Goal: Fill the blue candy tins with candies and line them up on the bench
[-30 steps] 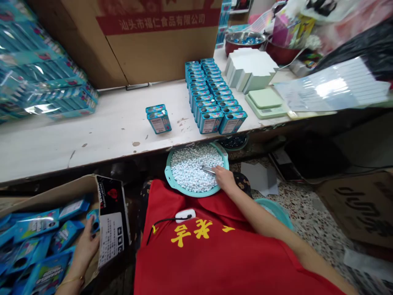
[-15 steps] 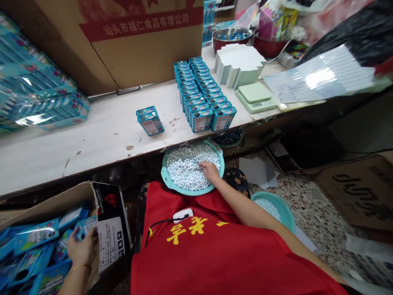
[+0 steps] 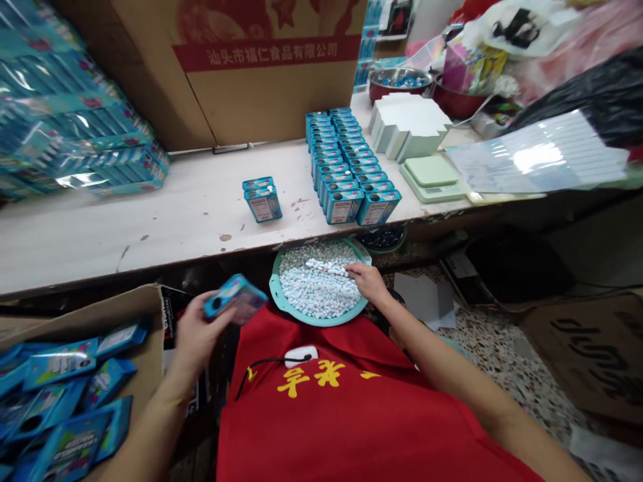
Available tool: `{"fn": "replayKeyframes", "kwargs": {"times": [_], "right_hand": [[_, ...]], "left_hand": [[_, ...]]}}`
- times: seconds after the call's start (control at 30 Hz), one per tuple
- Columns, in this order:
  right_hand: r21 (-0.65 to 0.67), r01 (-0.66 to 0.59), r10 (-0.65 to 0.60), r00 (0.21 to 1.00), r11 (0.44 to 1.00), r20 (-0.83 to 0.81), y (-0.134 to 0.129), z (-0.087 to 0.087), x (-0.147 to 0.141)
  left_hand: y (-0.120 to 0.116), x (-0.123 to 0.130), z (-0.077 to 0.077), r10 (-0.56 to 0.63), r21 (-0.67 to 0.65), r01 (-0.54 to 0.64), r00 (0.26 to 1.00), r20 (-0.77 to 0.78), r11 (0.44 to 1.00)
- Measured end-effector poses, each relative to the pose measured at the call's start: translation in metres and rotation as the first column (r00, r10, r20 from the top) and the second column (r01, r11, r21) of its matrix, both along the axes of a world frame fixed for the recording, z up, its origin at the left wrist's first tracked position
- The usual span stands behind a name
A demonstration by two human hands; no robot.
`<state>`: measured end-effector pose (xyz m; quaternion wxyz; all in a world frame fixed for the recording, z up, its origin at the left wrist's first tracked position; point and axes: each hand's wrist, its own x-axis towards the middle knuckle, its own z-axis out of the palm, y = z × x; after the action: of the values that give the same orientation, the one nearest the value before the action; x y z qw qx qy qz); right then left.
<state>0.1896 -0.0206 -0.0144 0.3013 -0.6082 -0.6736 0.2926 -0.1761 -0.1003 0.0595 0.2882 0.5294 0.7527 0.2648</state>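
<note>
Blue tin (image 3: 236, 299): left of the frame's centre, tilted and slightly blurred, out in the open; half a second ago it could not be picked out clearly at lower left.
Left hand (image 3: 198, 329): fingers and thumb pinching the tin; it has risen from inside the carton (image 3: 147, 304) at lower left, where more blue tins lie jumbled.
Right hand (image 3: 370, 282): fingers pinching the scoop (image 3: 342, 270), now shifted towards the right rim of the bowl (image 3: 275, 289) at mid-frame.
Pellets (image 3: 316, 294): a heap now rides on the scoop, mostly hiding it; the rest fill the bowl.
Standing tins (image 3: 343, 206): upper centre, on the surface (image 3: 201, 214), arranged as before.
</note>
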Motion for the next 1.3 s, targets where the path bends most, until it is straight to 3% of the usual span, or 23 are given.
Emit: {"fn": "replayKeyframes", "kwargs": {"times": [0.1,0.17,0.3,0.43,0.53,0.7,0.93,1.03,1.13,1.23,1.3], "right_hand": [[0.029,-0.054,0.054,0.999,0.998,-0.008,0.001,0.026,0.004],[0.020,-0.110,0.110,0.994,0.994,0.016,0.002,0.042,0.004],[-0.044,-0.217,0.221,0.968,0.975,0.118,0.007,0.066,0.001],[-0.094,-0.256,0.273,0.895,0.962,0.353,0.013,0.082,-0.004],[-0.124,-0.302,0.321,0.798,0.945,0.510,0.017,0.097,-0.008],[-0.226,-0.324,0.389,0.649,0.919,0.654,0.020,0.127,-0.025],[-0.222,-0.346,0.398,0.610,0.912,0.686,0.022,0.151,-0.044],[-0.214,-0.304,0.363,0.619,0.928,0.697,0.017,0.144,-0.018],[-0.213,-0.198,0.291,0.636,0.957,0.715,0.005,0.113,0.021],[-0.263,-0.103,0.268,0.629,0.959,0.729,-0.011,0.063,0.039],[-0.274,-0.081,0.258,0.655,0.958,0.710,-0.018,0.027,0.029]], "left_hand": [[0.039,0.056,-0.016,-0.208,0.113,0.195,0.971,0.117,0.974],[0.055,0.078,-0.024,-0.313,0.120,0.303,0.946,0.078,0.945],[0.077,0.101,-0.034,-0.455,0.101,0.468,0.881,-0.127,0.878],[0.086,0.114,-0.035,-0.555,0.126,0.597,0.790,-0.260,0.792],[0.086,0.120,-0.037,-0.572,0.152,0.633,0.760,-0.310,0.759],[0.082,0.125,-0.041,-0.570,0.162,0.634,0.760,-0.312,0.756],[0.081,0.121,-0.042,-0.523,0.176,0.567,0.817,-0.243,0.804],[0.082,0.108,-0.042,-0.463,0.181,0.468,0.884,-0.068,0.865],[0.084,0.092,-0.049,-0.330,0.189,0.283,0.893,0.306,0.941],[0.085,0.087,-0.064,-0.156,0.115,0.106,0.727,0.669,0.988],[0.086,0.094,-0.077,-0.024,0.010,0.025,0.598,0.801,1.000]]}}
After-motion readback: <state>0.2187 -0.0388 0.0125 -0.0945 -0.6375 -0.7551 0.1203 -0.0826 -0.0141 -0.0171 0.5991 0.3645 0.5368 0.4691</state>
